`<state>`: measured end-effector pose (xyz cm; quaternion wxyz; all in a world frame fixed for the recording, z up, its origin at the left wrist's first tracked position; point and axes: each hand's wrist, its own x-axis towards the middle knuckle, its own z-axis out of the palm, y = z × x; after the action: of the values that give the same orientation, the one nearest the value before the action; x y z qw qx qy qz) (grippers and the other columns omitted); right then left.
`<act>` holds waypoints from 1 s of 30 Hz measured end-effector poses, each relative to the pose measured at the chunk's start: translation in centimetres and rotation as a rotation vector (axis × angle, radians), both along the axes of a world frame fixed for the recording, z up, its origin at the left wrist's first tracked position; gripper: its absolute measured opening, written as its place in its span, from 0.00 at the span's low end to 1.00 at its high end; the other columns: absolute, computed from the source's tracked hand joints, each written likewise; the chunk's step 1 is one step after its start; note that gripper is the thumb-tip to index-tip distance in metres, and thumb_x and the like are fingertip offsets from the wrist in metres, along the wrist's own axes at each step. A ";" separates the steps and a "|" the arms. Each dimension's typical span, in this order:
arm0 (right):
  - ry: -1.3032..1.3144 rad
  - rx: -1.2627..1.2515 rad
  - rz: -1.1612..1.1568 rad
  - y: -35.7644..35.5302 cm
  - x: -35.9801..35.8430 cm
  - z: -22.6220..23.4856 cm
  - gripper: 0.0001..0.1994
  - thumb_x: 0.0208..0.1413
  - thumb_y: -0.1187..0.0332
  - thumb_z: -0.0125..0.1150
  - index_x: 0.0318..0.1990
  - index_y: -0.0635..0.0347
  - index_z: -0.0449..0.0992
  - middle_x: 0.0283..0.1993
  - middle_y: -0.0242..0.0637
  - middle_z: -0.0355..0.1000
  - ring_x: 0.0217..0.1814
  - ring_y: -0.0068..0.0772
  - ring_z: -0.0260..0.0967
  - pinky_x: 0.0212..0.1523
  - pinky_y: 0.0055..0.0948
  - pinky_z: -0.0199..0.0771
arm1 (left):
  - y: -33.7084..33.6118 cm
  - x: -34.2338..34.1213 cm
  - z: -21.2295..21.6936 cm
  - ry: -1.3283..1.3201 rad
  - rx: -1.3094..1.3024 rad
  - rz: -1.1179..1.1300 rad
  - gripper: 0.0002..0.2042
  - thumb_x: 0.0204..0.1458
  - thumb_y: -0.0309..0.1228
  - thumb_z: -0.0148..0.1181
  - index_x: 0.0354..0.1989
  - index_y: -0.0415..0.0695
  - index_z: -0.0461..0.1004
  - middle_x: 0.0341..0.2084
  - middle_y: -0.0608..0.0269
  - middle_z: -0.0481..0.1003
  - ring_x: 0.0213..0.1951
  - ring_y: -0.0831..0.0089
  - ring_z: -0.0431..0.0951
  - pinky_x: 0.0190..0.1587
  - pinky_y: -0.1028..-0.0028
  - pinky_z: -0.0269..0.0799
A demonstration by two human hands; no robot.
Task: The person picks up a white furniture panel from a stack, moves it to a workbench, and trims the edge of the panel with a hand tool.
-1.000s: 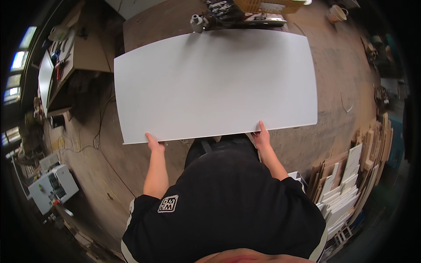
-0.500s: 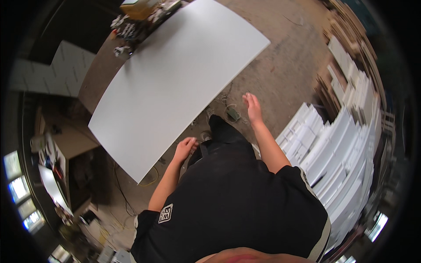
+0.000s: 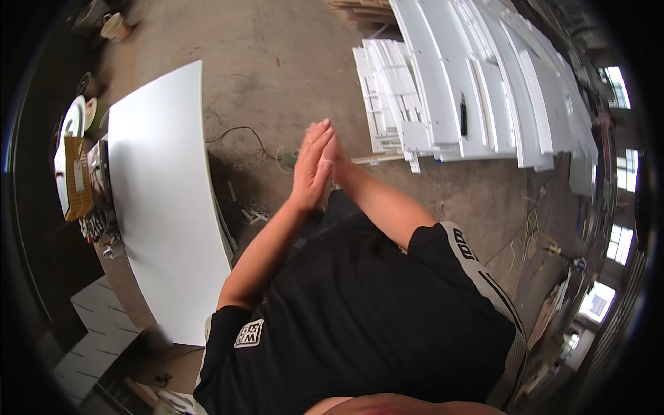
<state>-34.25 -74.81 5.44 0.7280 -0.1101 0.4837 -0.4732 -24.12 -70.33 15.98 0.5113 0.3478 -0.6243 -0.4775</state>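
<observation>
In front of my body, my left hand (image 3: 310,169) and my right hand (image 3: 335,153) meet palm to palm above the floor. Their fingers are stretched out, and neither hand shows an object in it. My left hand partly covers the right one. To the left lies a large smooth white panel (image 3: 162,187), apart from both hands. Ahead and to the right is a stack of long white boards (image 3: 432,104); a slim black tool (image 3: 463,116), perhaps a utility knife, rests on it.
A dark cable (image 3: 242,128) and white scraps (image 3: 256,211) lie on the concrete floor (image 3: 277,69) beside the panel. A yellow box (image 3: 77,176) and clutter stand beyond the panel's left edge. Brown boards (image 3: 363,10) are at the far end; yellow cable (image 3: 529,232) runs at the right.
My hands were apart and have come together. My view has turned right: the white panel now sits farther left, and the white board stack lies ahead.
</observation>
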 end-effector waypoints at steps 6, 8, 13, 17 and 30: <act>-0.159 0.040 0.295 4.6 -9.2 6.0 0.37 0.67 0.38 0.44 0.71 0.58 0.62 0.72 0.39 0.63 0.69 0.38 0.64 0.65 0.40 0.66 | 0.9 2.6 -19.2 -0.507 0.675 0.176 0.23 0.65 0.42 0.53 0.60 0.36 0.73 0.53 0.47 0.79 0.55 0.52 0.78 0.58 0.63 0.71; 0.469 -0.240 0.301 3.0 -18.0 5.5 0.33 0.61 0.42 0.60 0.66 0.55 0.70 0.69 0.40 0.68 0.70 0.40 0.65 0.65 0.43 0.67 | 4.7 6.1 -22.1 -0.842 0.700 0.165 0.24 0.58 0.44 0.60 0.57 0.42 0.75 0.51 0.50 0.81 0.56 0.54 0.79 0.57 0.62 0.74; 1.907 -0.094 -0.096 -1.3 -42.7 -2.6 0.28 0.52 0.52 0.71 0.58 0.54 0.74 0.58 0.46 0.75 0.62 0.52 0.70 0.61 0.48 0.69 | 17.4 13.6 -25.1 -0.584 1.115 0.342 0.19 0.59 0.40 0.59 0.52 0.38 0.78 0.40 0.54 0.83 0.40 0.63 0.84 0.46 0.67 0.78; 2.009 0.132 0.146 0.2 -53.7 -5.6 0.26 0.48 0.50 0.74 0.52 0.54 0.79 0.55 0.43 0.78 0.56 0.53 0.74 0.55 0.49 0.74 | 27.0 12.7 -22.1 -0.476 1.285 0.657 0.16 0.60 0.36 0.58 0.46 0.36 0.80 0.33 0.57 0.83 0.33 0.71 0.82 0.38 0.71 0.77; 0.502 0.123 0.137 2.1 -24.1 -9.4 0.14 0.67 0.54 0.57 0.47 0.56 0.74 0.40 0.29 0.75 0.32 0.21 0.65 0.29 0.25 0.66 | 32.8 -3.5 -12.2 0.273 1.063 0.908 0.17 0.66 0.36 0.56 0.56 0.38 0.74 0.43 0.61 0.82 0.40 0.76 0.80 0.45 0.74 0.75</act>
<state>-58.33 -72.68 -3.94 0.6210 -0.2122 0.6683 -0.3503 -27.60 -37.56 3.76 0.4947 0.7127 -0.0307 -0.4964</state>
